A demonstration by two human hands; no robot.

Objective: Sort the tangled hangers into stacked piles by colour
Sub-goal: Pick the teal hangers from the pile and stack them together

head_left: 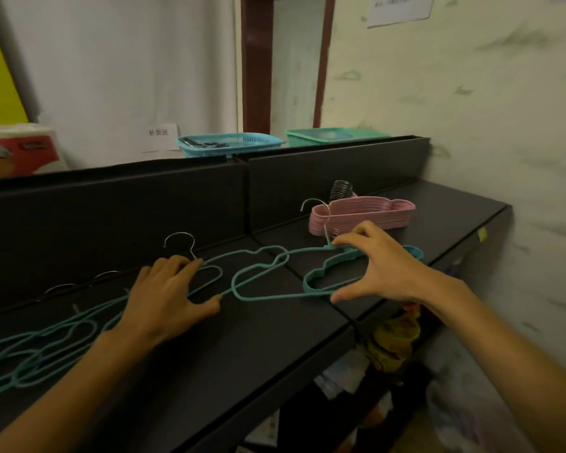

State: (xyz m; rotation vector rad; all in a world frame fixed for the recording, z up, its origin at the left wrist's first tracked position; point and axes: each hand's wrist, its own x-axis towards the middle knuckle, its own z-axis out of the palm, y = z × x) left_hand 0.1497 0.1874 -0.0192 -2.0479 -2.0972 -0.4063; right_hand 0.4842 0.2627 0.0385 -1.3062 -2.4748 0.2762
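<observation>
Left hand: the left hand [167,289] lies flat, palm down, on the black shelf top [242,354], fingers straight and spread, pressing on a teal velvet-coated wire hanger with a metal hook [209,266].
Right hand: the right hand [379,266] has fingers and thumb spread wide over a second teal hanger [268,294]; fingertips touch its neck by the hook, thumb tip touches its lower bar. A firm grip is not clear.
Teal pile: a short stack of teal hangers [321,276] lies under the right hand, near the shelf's front edge.
Teal tangle: loose interlocked teal hangers [46,348] sprawl over the left part of the shelf, reaching to the left hand.
Pink pile: a neat stack of pink hangers [363,215] sits behind the teal pile, hooks bunched together at the back panel.
Blue basket: a light blue slotted plastic basket [229,143] stands beyond the back panel, holding dark items too blurred to tell.
Green tray: a green plastic tray [334,134] stands just right of the basket; contents unclear.
Far left: a red and white package [20,152].
</observation>
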